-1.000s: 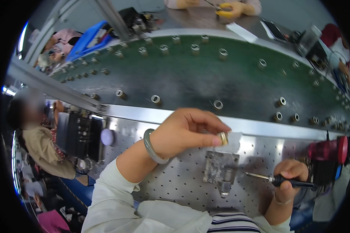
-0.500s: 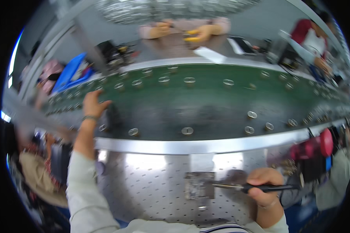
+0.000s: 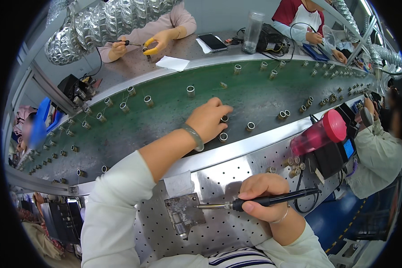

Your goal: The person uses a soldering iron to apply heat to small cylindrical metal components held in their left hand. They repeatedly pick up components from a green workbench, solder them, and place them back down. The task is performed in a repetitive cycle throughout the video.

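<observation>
My right hand [image 3: 267, 196] grips a black-handled soldering iron [image 3: 272, 199], its metal tip pointing left over a dark, stained metal plate [image 3: 187, 209]. A small metal cylinder [image 3: 179, 225] lies tilted at the plate's lower part. My left hand [image 3: 208, 119], with a bangle at the wrist, reaches over the green conveyor belt [image 3: 165, 117]. Its thumb and fingers close around another short metal cylinder [image 3: 224, 119], partly hidden by them. Just below that, a similar cylinder [image 3: 223, 137] stands on the belt, untouched.
Several more cylinders stand along the belt. On the perforated metal bench [image 3: 236, 228] are a pink-lidded jar [image 3: 317, 132], a black box with a blue screen [image 3: 332, 156] and loose cylinders [image 3: 295, 167]. Across the belt, a co-worker's hands [image 3: 158, 42] hold tools. A silver duct [image 3: 107, 27] hangs above.
My view has turned right. My left hand has come from the belt's left side to a cylinder nearer the middle, fingers now around it. My right hand still holds the soldering iron over the plate.
</observation>
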Demonstrator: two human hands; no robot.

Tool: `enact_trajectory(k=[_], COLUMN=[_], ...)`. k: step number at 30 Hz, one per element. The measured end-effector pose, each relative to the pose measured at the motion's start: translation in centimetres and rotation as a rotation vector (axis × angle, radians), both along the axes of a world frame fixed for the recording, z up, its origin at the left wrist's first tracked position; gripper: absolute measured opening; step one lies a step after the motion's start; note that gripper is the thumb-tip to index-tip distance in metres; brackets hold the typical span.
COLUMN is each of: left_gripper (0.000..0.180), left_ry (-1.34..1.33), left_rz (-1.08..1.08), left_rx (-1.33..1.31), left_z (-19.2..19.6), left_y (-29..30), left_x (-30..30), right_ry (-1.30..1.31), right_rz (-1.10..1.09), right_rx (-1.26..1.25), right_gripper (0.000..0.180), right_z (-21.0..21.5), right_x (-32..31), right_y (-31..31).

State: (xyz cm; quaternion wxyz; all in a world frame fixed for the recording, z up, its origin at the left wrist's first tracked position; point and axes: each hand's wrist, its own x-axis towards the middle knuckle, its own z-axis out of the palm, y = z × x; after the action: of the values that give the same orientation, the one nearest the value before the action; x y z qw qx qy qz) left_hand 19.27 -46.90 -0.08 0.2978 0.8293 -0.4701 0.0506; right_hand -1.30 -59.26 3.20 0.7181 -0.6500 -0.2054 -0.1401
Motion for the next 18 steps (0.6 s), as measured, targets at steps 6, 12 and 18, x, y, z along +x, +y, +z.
enact_trajectory(k=[6,12,18], left_gripper=[0.021,0.031,0.027], left_ry=[0.463,1.596,1.667], left_rz=[0.004,-0.072,-0.185], left_rx=[-0.097,-0.322,-0.466], left_z=[3.3,5.5,3.4], left_y=[4.7,15.5,16.5], left_x=[-3.0,-9.6,-13.1], right_ry=[0.037,0.013,0.09], right_rz=[-0.034,-0.061,-0.005], right_rx=[-0.035,0.048,0.101], right_gripper=[0.015,0.016,0.016], right_z=[0.4,0.4,-1.0], right_x=[-0.3,-0.4,-0.6], right_y=[-0.5,1.5,2.3])
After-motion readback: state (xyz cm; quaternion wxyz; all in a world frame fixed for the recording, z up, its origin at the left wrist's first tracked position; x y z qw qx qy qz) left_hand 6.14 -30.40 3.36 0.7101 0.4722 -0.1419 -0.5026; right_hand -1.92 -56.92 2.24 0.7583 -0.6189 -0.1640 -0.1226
